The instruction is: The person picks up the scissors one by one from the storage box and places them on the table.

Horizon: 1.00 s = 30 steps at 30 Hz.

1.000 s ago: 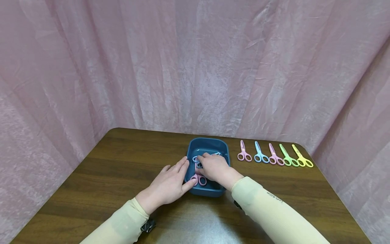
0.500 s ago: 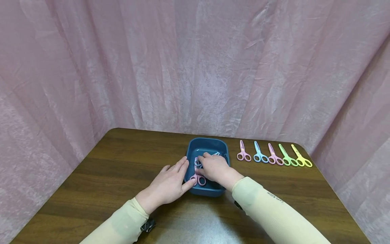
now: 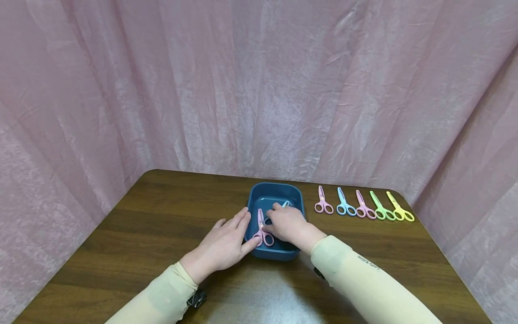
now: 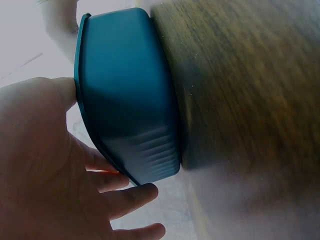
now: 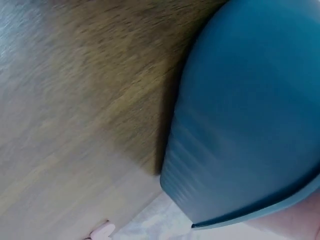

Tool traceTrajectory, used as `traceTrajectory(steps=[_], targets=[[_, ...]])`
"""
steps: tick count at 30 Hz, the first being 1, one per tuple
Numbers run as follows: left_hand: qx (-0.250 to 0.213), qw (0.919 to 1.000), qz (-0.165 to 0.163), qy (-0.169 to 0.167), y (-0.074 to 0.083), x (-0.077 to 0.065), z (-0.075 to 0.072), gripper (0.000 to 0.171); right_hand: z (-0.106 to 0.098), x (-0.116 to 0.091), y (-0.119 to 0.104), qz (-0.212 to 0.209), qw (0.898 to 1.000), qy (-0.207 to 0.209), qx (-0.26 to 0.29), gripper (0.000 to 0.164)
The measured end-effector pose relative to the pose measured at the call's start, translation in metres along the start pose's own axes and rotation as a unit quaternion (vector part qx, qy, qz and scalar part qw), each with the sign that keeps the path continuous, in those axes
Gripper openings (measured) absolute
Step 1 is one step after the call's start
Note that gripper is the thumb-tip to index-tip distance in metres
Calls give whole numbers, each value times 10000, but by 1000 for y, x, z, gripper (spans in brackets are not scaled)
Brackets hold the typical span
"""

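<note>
A dark blue bin (image 3: 276, 255) stands on the table with scissors inside. My left hand (image 3: 224, 243) rests against its left side, fingers straight along the rim and thumb reaching over the near left corner. In the left wrist view, the fingertips lie at the rim of the bin (image 4: 130, 90). Inside the bin my right hand (image 3: 287, 225) pinches light blue scissors (image 3: 285, 204), whose middle is hidden beneath the fingers. Pink scissors (image 3: 261, 220) lie along the bin's left side, handles toward me, close to both thumbs. The right wrist view shows mostly the bin's outer wall (image 5: 250, 110).
Right of the bin, a row of scissors lies with blades pointing away: pink (image 3: 323, 206), blue (image 3: 346, 208), another pink (image 3: 365, 210), green (image 3: 382, 212) and yellow (image 3: 399, 213). A pink curtain (image 3: 275, 90) hangs behind the brown wooden table (image 3: 170, 216).
In the bin, the light blue scissors have turned and their handles shifted right and toward me with my right hand, uncovering the pink blade. My left hand has stayed put.
</note>
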State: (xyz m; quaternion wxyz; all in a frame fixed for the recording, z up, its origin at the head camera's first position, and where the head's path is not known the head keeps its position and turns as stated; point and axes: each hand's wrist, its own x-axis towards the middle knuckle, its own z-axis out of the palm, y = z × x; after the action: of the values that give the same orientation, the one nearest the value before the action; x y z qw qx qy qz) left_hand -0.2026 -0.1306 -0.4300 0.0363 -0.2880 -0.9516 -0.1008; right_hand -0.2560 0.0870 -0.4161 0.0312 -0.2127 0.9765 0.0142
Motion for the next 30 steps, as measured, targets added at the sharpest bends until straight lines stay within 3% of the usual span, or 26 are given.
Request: traceTrajectory(steps=[13,21,30], targets=[[-46,10000,-36,-35,-1,0,1,87,3,-7,11,-235,9996,122,110,41],[-138,9999,-33,6,-1,0,2,85,5,-13,8,-103,9989,324,-331,51],[-70,10000,-28,3,-1,1,2,87,-3,-17,-1,144,9978,-133,-639,49]])
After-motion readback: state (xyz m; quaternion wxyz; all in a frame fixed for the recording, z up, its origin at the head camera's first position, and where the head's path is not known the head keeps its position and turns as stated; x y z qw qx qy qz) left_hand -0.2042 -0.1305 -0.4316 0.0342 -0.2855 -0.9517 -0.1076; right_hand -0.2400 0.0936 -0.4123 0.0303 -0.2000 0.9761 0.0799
